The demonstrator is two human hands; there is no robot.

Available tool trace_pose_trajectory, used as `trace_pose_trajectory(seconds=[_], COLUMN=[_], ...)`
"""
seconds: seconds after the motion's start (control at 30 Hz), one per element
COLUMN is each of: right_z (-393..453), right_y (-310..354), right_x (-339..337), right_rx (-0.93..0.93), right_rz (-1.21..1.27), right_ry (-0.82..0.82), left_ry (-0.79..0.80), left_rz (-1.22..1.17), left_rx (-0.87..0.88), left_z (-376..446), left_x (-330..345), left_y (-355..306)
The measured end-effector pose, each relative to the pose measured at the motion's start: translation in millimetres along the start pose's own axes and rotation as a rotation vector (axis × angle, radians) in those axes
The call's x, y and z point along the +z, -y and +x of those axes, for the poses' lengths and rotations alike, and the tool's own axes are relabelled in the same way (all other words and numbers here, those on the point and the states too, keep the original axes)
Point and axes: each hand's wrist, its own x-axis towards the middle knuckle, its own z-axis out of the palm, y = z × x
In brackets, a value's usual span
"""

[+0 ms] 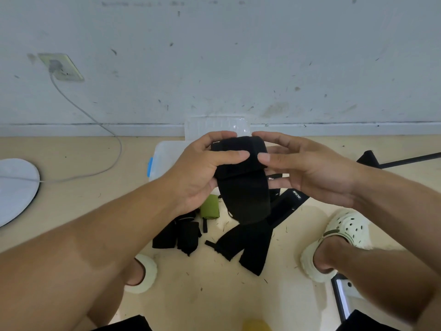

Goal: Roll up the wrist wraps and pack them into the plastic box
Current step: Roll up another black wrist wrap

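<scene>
Between both hands I hold a black wrist wrap [238,161], partly rolled, its loose tail hanging down toward the floor. My left hand [202,173] grips the roll from the left, thumb across its front. From the right, my right hand [307,170] pinches it with thumb and fingertips. Behind the hands sits the clear plastic box [167,154] with a blue latch; its lid [214,126] leans on the wall. More black wraps [245,244] lie flat on the floor below, beside rolled black ones [181,235] and a green roll [210,209].
A white round object [16,187] with a cable running to a wall socket [60,66] lies at the left. My feet in pale clogs [338,242] flank the wraps. A black stand leg [391,158] reaches in from the right. The wall is close behind the box.
</scene>
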Motion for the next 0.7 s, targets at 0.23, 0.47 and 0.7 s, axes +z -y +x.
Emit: trace_pose_trajectory(seconds=[0.23, 0.47, 0.7], right_z=[1.3, 2.8, 1.0], right_y=[-2.4, -4.4, -2.3], right_x=[3.7, 1.8, 2.3], right_rx=[0.022, -0.097, -0.116], right_rz=[0.003, -0.076, -0.075], right_ry=[0.003, -0.103, -0.105], left_ry=[0.048, 0.052, 0.066], left_rz=[0.047, 0.052, 0.038], left_rx=[0.04, 0.0, 0.013], left_z=[-0.8, -2.4, -0.3], left_x=[1.5, 4.2, 0.6], left_y=[5.2, 6.8, 5.9])
